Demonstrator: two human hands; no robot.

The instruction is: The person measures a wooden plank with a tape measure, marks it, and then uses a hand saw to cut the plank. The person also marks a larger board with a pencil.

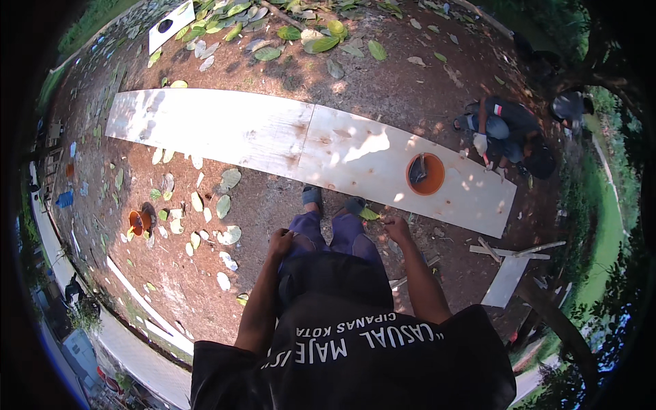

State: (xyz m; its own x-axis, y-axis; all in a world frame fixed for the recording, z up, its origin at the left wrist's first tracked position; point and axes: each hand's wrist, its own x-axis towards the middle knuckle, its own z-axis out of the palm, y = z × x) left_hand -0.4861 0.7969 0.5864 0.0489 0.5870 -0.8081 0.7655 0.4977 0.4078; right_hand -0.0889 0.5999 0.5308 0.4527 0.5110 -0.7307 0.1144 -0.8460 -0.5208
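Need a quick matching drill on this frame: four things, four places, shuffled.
1. long pale plywood board
2. round orange bucket
3. left hand
4. crouching person in dark clothes

A. on the board's right part
B. flat on the dirt, ahead of the feet
C. at the board's far right end
D. on the wearer's left thigh

Pairs: 1-B, 2-A, 3-D, 4-C

The tool in the orange bowl (425, 173) (dark, small) is too small to identify.

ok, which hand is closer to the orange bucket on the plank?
Right. The right hand hangs just below-left of the orange bucket; the left hand rests at the thigh, farther left.
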